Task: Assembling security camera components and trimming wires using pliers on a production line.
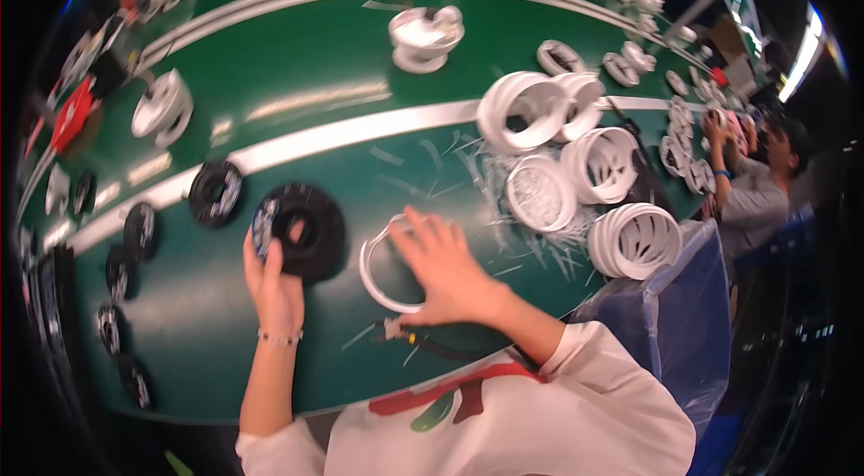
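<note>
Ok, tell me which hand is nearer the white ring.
Right. The right hand lies on the white ring, fingers spread over it. The left hand is off to the ring's left, holding the black disc, not touching the ring.

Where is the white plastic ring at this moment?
In the head view, the white ring lies on the green table just right of centre, under the right hand, beside the black round part that the left hand holds.
</note>
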The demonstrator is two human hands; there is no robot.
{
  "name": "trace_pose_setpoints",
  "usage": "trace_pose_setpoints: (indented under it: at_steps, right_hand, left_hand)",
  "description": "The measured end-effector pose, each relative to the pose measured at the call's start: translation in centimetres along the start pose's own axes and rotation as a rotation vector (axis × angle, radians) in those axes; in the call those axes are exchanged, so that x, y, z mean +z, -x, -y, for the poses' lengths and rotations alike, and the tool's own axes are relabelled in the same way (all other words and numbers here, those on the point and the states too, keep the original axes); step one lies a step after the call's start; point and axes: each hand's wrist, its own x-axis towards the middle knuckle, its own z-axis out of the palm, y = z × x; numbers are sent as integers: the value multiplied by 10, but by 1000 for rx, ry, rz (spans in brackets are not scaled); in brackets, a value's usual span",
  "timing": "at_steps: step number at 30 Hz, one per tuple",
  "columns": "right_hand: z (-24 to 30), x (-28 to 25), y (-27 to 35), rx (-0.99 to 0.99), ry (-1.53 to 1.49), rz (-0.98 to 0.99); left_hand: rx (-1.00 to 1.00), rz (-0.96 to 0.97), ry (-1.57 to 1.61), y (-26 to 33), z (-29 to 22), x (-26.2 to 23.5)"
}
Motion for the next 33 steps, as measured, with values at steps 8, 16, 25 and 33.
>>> trace_pose_setpoints:
  at_steps: [8,16,25,33]
  right_hand:
    - [-2,0,-4,-47,-116,-64]
    - [-10,0,-14,33,-631,-426]
    - [28,17,-28,-64,-1365,-474]
    - [17,23,-29,-126,-1293,-490]
  left_hand:
    - [71,136,-3,7,-3,5]
    - [96,137,-7,11,-1,5]
    - [-52,547,-107,22,6,11]
    - [-351,220,8,12,-1,2]
